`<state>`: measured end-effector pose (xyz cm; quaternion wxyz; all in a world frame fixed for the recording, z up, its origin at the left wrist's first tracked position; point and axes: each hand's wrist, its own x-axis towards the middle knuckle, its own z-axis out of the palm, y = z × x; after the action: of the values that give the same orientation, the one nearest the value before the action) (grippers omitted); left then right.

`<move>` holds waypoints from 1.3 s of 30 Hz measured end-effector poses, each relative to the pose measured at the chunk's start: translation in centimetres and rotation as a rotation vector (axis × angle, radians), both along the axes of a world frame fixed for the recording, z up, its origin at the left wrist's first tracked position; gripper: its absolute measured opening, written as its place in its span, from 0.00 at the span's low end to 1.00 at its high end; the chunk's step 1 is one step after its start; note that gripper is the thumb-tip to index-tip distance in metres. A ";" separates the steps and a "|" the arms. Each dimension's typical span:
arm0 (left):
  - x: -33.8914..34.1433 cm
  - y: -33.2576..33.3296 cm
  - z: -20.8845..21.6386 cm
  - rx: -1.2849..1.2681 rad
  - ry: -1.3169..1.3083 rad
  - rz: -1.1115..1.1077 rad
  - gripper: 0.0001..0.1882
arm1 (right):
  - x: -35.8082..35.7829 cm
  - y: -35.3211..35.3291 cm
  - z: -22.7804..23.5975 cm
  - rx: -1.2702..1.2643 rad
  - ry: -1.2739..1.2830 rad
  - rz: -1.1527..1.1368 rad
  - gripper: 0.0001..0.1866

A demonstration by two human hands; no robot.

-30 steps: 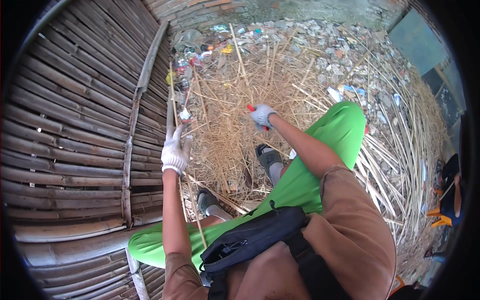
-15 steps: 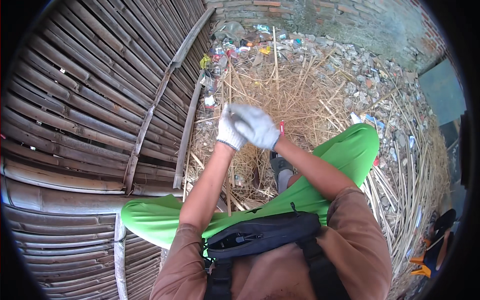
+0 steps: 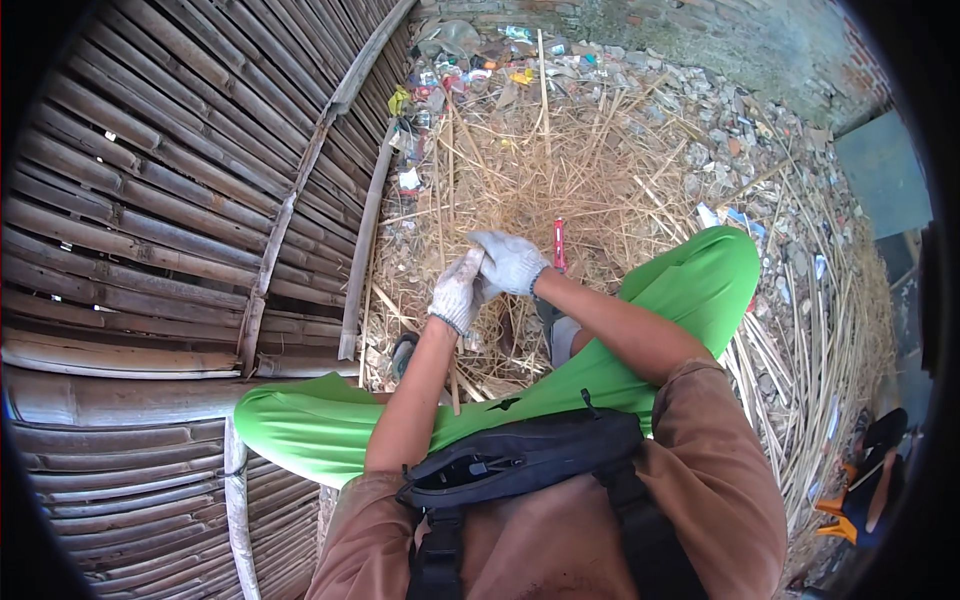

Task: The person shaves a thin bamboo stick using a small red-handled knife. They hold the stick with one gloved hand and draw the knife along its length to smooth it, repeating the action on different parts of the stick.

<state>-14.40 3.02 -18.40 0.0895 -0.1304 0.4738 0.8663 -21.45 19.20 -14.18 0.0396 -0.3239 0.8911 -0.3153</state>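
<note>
A woven bamboo panel (image 3: 170,230) fills the left of the frame; dry straw (image 3: 560,170) covers the ground at upper centre. At centre, the gloved left hand (image 3: 455,293) is closed around a thin bamboo strip (image 3: 452,375) running down toward the legs. The gloved right hand (image 3: 512,262) touches the left, curled; what it grips cannot be told. A red-handled tool (image 3: 559,243) sits just beside it.
</note>
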 end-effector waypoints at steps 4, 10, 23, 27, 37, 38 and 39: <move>0.2 1.7 0.0 0.057 -0.054 0.037 0.15 | 0.4 1.0 -1.4 0.007 -0.045 -0.016 0.23; -2.3 3.9 -3.5 0.239 -0.216 0.295 0.16 | 1.0 0.3 -1.9 0.003 0.083 -0.055 0.20; -5.0 -8.4 -8.2 -1.720 -0.501 -0.271 0.24 | 7.7 -3.1 4.2 0.259 -0.399 0.385 0.16; -7.0 -10.1 -8.0 -1.748 -0.541 -0.276 0.24 | 6.6 -3.1 7.8 0.310 -0.306 0.508 0.18; -16.4 -7.5 -5.5 -1.963 -0.536 -0.163 0.23 | 5.6 -0.3 12.2 0.378 -0.150 0.441 0.35; -17.3 -6.9 -5.4 -1.980 -0.527 -0.161 0.23 | 5.5 0.1 12.4 0.358 -0.147 0.412 0.35; -18.0 -6.3 -5.3 -1.999 -0.520 -0.165 0.23 | 5.6 0.5 12.6 0.338 -0.145 0.385 0.35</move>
<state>-32.41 -3.31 -23.67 0.0992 -0.2954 0.9501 0.0138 -15.86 19.73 -1.54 0.2160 -0.4529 0.8479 -0.1712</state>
